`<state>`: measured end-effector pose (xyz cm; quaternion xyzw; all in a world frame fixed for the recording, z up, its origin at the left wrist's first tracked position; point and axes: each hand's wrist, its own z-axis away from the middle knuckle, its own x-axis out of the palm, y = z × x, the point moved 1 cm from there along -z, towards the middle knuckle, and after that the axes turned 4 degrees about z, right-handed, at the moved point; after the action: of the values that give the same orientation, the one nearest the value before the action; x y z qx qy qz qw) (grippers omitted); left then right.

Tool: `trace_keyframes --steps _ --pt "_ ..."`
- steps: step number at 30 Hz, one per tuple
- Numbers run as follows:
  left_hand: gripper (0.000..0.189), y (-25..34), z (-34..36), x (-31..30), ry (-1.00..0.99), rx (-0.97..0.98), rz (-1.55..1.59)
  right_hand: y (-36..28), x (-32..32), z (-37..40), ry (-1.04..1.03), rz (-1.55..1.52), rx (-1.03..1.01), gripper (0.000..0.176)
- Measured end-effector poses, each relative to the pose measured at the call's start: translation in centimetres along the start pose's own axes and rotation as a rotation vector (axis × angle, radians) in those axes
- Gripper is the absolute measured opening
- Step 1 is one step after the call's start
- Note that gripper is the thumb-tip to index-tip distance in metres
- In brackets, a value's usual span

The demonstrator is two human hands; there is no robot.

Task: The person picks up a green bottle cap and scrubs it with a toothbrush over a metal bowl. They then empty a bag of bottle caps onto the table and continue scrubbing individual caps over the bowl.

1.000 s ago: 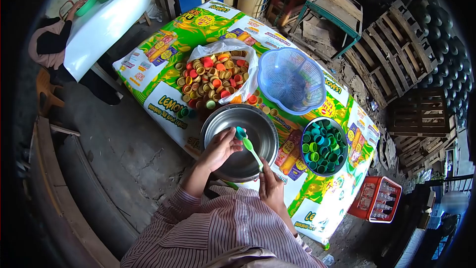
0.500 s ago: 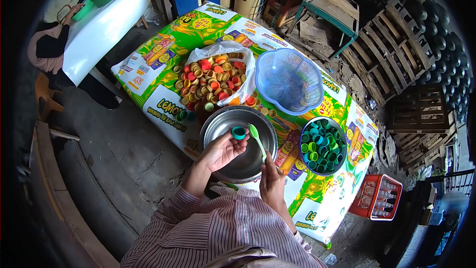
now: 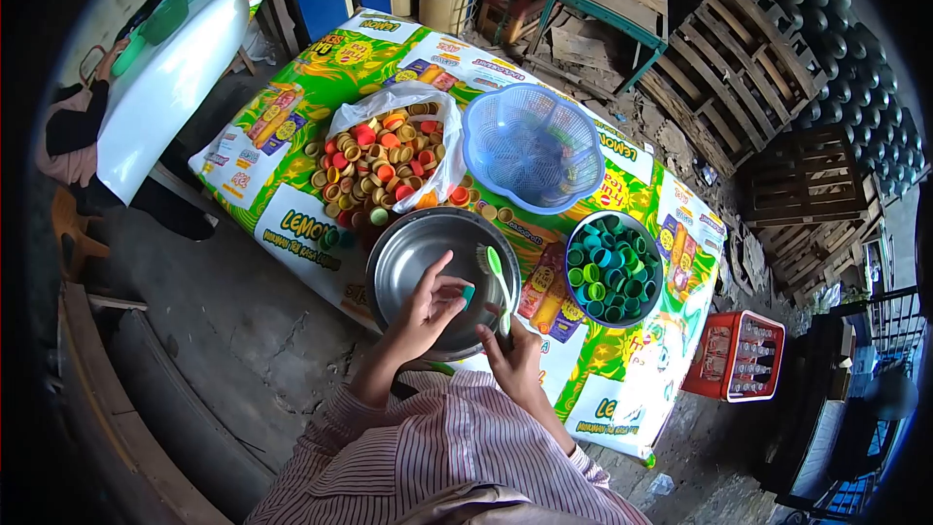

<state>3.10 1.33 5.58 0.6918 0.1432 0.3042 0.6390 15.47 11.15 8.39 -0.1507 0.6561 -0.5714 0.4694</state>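
Over a steel bowl, my left hand pinches a teal bottle cap between thumb and fingers, with the index finger raised. My right hand is closed round the handle of a green toothbrush; its bristle head points up, above the bowl's right side. Behind the bowl, a white plastic bag lies open with many yellow, orange and red caps spilling out. To the right stands a round bowl full of green and teal caps.
A blue plastic basket sits behind on the table, which has a printed lemon-drink cover. A red crate of bottles stands on the floor at right. Another person is by a white table at far left.
My left hand has turned the teal cap onto its side and lifted its index finger. The toothbrush has turned in my right hand, and the whole view has shifted slightly.
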Motion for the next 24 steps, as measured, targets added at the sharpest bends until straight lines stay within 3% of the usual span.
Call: trace_keyframes --steps 1,2,5,10,11,13,16,18,19,20,22,24 --pt "0.055 0.5 0.0 0.5 -0.039 -0.034 0.043 0.0 0.0 -0.1 0.017 0.018 -0.09 0.03" --pt "0.055 -0.1 0.0 0.5 -0.049 -0.04 0.048 -0.2 0.0 0.0 0.045 0.013 -0.108 0.018" --pt "0.036 -1.5 0.1 0.4 -0.109 -0.32 0.367 0.7 0.2 -0.1 0.035 0.05 -0.137 0.016" --pt "0.035 -2.2 0.0 0.9 -0.085 -0.385 0.488 1.7 0.1 -0.4 0.087 0.089 -0.191 0.014" --pt "0.035 -2.3 0.0 1.0 -0.1 -0.302 0.354 2.3 -0.4 -1.0 0.152 0.146 -0.251 0.012" --pt "0.037 -1.0 0.0 0.6 -0.118 -0.195 0.08 2.8 -2.8 -2.9 0.273 0.3 -0.104 0.011" --pt "0.03 -0.1 -0.3 -1.9 0.006 -0.018 -0.05 4.6 -8.5 -6.2 0.548 0.392 -0.161 0.011" --pt "0.019 -0.1 -1.2 -5.1 0.297 0.102 -0.164 6.8 -12.5 -7.8 0.665 0.543 -0.166 0.011" --pt "0.019 0.0 -1.8 -6.9 0.44 0.186 -0.33 8.1 -14.0 -8.2 0.702 0.566 -0.114 0.013" --pt "0.022 1.1 -2.3 -8.5 0.514 0.174 -0.529 9.0 -15.2 -8.7 0.721 0.628 -0.201 0.017" --pt "0.037 0.5 -3.6 -11.8 0.505 0.292 -0.889 9.8 -16.2 -8.6 0.647 0.767 -0.057 0.022" --pt "0.04 0.0 -4.5 -13.3 0.415 0.27 -1.088 9.8 -15.3 -8.1 0.695 0.745 -0.153 0.025"
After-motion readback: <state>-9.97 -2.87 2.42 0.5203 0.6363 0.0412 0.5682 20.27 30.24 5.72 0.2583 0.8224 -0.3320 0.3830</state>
